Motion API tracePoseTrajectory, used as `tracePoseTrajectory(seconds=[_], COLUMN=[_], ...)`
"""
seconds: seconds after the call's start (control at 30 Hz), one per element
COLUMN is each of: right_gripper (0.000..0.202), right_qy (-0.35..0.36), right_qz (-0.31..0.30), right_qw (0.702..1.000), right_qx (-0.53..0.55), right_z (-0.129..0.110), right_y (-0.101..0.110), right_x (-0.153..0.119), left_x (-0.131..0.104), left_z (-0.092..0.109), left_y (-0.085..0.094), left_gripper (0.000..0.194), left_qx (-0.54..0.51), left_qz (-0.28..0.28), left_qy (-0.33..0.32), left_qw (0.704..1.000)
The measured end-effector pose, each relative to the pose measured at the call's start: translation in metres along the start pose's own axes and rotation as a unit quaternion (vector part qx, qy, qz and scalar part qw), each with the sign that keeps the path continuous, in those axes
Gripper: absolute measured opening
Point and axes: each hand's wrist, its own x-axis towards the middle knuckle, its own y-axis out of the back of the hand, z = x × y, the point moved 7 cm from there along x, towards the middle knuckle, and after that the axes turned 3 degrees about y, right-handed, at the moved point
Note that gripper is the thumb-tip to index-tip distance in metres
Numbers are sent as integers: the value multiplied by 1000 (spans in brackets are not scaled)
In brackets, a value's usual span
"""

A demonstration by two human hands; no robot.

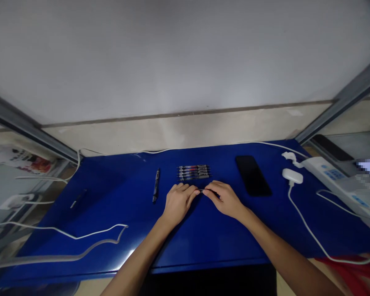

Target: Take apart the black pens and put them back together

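Close together in the middle of the blue desk, my left hand (179,202) and my right hand (224,198) pinch a thin dark pen (201,190) between them. Most of it is hidden by my fingers; only a short bit shows between the fingertips. Just beyond my hands, several clear-barrelled pens (193,172) with dark grips lie side by side in a neat stack of rows, one with a red part. Left of my left hand a single pen (156,186) lies by itself, pointing away from me.
A black phone (253,175) lies right of my hands. Farther right are a white earbud case (292,176) on a cable and a white power strip (339,185). White cables (77,237) cross the left of the desk (209,246), near a small dark object (78,199). A wall (185,131) stands behind.
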Motion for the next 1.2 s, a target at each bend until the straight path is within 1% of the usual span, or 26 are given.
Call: tracePoseTrajectory(seconds=[0.07,0.17,0.27,0.33,0.4,0.47,0.53,0.6,0.67,0.73,0.77,0.83,0.9,0.97,1.03,1.13,1.2], right_gripper=[26,35,43,46,47,44,35,26,28,29,29,28,26,21,14,7,6], right_qy=[-13,-42,-80,-107,-127,-131,-122,-110,-107,-113,-120,-138,-159,-180,-196,-209,-211], right_qz=[3,16,44,55,58,54,43,25,5,-26,-40,-56,-39,2,51,121,155], right_qw=[1000,999,994,989,985,980,973,964,957,952,949,942,938,935,926,898,876], right_qx=[10,32,59,81,106,141,193,242,269,282,289,301,305,306,320,368,406], right_z=[0,3,10,14,18,20,19,17,17,16,17,18,23,29,37,47,50], right_y=[0,2,9,13,14,11,5,-2,-8,-13,-16,-18,-14,-7,1,9,11], right_x=[0,1,2,2,2,1,1,2,2,2,2,1,1,1,0,-2,-3], left_x=[0,0,0,1,1,1,1,2,3,4,4,5,4,4,4,4,2], left_z=[-1,-3,-3,0,5,6,1,-6,-13,-17,-17,-18,-18,-19,-23,-25,-22], left_y=[-2,-6,-4,-1,1,1,-3,-7,-9,-9,-8,-7,-6,-7,-9,-15,-22], left_gripper=[40,37,32,31,29,29,29,32,33,28,27,27,29,35,37,32,32], left_qx=[-13,-62,-127,-168,-212,-265,-334,-421,-504,-561,-578,-596,-601,-602,-597,-584,-586], left_qz=[-10,-29,-21,-22,-34,-47,-62,-66,-55,-39,-35,-33,-34,-36,-32,-47,-88], left_qy=[2,-6,-17,-32,-50,-42,-2,50,90,112,116,120,123,129,139,160,170], left_qw=[1000,998,992,985,975,962,941,903,857,819,807,794,789,787,790,794,788])
